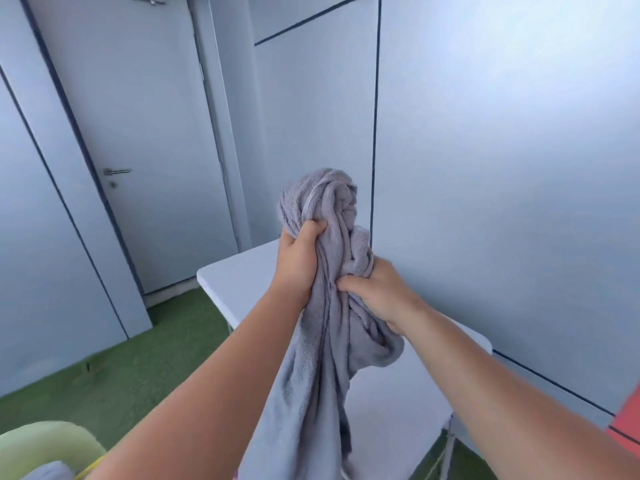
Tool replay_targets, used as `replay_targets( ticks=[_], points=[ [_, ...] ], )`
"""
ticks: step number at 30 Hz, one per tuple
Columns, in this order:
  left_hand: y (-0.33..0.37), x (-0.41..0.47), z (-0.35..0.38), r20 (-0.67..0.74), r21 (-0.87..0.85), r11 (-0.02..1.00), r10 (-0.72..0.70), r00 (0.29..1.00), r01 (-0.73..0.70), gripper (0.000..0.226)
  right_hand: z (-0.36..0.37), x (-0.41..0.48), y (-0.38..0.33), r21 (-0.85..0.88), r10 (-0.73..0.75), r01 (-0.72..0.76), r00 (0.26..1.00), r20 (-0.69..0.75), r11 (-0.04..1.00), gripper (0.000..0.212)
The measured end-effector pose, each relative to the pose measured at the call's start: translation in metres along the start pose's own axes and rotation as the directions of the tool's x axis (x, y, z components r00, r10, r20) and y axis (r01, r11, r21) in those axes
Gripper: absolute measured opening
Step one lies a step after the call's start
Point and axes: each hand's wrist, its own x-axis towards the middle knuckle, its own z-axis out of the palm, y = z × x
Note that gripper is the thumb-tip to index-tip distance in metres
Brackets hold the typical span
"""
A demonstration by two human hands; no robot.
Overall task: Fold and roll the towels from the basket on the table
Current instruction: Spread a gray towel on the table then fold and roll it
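Nearest to me, low and to the left of the table (235, 282), sits a pale green shape (45, 445) with something grey and a bit of yellow beside it. It may be the basket and its load, but too little of it shows to tell.

Two bare forearms reach forward from there, and a grey towel (322, 341) hangs between them. Its lower end drops in front of the table's near edge and runs out of sight below. The right hand (377, 292) is clenched round a thick wad of the cloth above the table top. The left hand (298, 261) grips the towel a little higher and further out over the table, with its fingers curled into the folds. Above that fist the towel ends in a twisted knot of loops. The towel is held up in the air, crumpled, and no corner or edge has been found.

Beyond the table stands the pale wall (502, 168). To the table's left green flooring (138, 368) runs back to a closed door (138, 133).

By my reckoning the job is barely begun. This towel is out of the basket but not yet shaken open, spread, folded or rolled, and I see no rolled towel anywhere.
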Motion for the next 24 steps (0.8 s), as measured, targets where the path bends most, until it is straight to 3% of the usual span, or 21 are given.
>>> replay_targets(
  ticks=[5, 8, 10, 13, 18, 22, 24],
  points=[
    [-0.023, 0.051, 0.104, 0.122, 0.006, 1.000, 0.030, 0.992, -0.030, 0.013, -0.114, 0.054, 0.024, -0.060, -0.058, 0.048, 0.984, -0.168, 0.997, 0.035],
    [-0.038, 0.080, 0.143, 0.110, 0.014, 0.999, 0.034, 0.993, -0.036, 0.011, -0.166, 0.091, 0.040, -0.035, -0.046, 0.038, 0.963, -0.264, 0.999, 0.019],
    [-0.053, 0.097, 0.155, 0.137, 0.035, 0.997, 0.059, 0.989, -0.064, 0.009, -0.187, 0.115, 0.047, -0.017, -0.026, 0.022, 0.960, -0.277, 1.000, 0.012],
    [-0.092, 0.118, 0.150, 0.140, 0.139, 0.986, 0.069, 0.988, -0.089, 0.025, -0.197, 0.146, 0.066, -0.020, 0.018, -0.024, 0.969, -0.247, 1.000, 0.018],
    [-0.174, 0.132, 0.108, 0.006, 0.282, 0.957, -0.064, 0.998, 0.060, 0.051, -0.188, 0.174, 0.124, -0.103, 0.179, -0.196, 0.972, -0.153, 0.975, 0.035],
    [-0.229, 0.138, 0.070, -0.164, 0.545, 0.758, -0.324, 0.932, 0.360, 0.048, -0.177, 0.182, 0.161, -0.158, 0.332, -0.340, 0.940, -0.074, 0.927, 0.044],
    [-0.245, 0.142, 0.060, -0.173, 0.617, 0.681, -0.372, 0.912, 0.395, 0.059, -0.171, 0.187, 0.174, -0.155, 0.371, -0.366, 0.929, -0.002, 0.918, 0.029]
  ],
)
